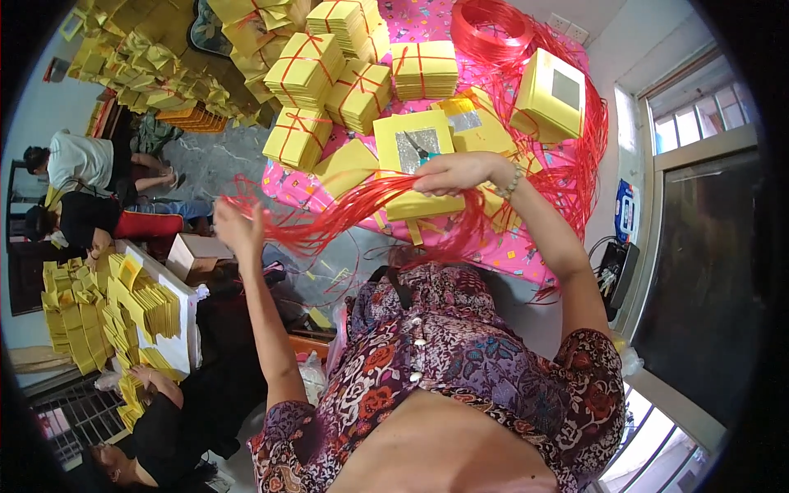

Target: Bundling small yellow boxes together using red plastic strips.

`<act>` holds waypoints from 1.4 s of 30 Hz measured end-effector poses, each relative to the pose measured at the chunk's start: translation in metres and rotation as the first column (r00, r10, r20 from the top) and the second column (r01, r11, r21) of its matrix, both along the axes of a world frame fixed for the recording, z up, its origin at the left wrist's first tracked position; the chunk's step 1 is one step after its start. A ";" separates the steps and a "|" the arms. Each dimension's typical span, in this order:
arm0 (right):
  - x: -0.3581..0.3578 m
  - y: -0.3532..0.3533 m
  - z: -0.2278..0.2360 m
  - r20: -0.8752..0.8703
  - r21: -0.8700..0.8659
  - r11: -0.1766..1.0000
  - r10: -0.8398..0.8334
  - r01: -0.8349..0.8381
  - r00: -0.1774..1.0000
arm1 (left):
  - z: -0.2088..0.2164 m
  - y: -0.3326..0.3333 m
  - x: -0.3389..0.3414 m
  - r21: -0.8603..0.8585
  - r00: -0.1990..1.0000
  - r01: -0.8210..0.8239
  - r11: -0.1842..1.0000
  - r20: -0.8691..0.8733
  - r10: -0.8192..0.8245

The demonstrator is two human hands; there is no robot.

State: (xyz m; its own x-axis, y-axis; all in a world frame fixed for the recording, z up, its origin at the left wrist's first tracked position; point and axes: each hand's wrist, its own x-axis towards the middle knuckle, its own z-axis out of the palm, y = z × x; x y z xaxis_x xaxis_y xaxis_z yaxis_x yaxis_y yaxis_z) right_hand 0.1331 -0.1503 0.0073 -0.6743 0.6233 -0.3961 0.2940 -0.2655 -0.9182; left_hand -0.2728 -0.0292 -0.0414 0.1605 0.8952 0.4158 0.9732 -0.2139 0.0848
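A long bundle of red plastic strips [353, 205] stretches through the air in front of my body. My right hand [456, 174] is closed around its right part, and loose ends hang below that fist. At the bundle's left end is my left hand [238, 230], raised and slightly blurred, with thumb and fingers apart and some strips curling beside the fingertips. Scissors with teal handles [426, 155] lie against the top of a yellow stack with a silvery panel [393, 148], just beyond my right hand. Whether that hand touches them is hidden.
Several yellow stacks tied with red strips [304, 70] stand on the pink patterned tablecloth [501, 246]. A red strip coil [493, 29] lies at the far right, near a windowed yellow stack [549, 94]. Other people sit at left near a white table [185, 316] with yellow pieces.
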 end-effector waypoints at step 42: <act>-0.021 0.008 0.019 0.528 0.577 0.767 -0.090 -0.279 0.844 | 0.058 -0.068 0.185 -0.325 0.484 0.875 0.359 0.598 -0.638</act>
State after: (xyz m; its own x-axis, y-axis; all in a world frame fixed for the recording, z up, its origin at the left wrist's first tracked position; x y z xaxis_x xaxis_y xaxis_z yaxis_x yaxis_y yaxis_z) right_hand 0.1119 -0.1421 0.0267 -0.5625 0.7902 -0.2433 0.7421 0.3528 -0.5699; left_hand -0.0878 -0.0975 0.0168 0.8581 0.5017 0.1093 0.2835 -0.6403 0.7139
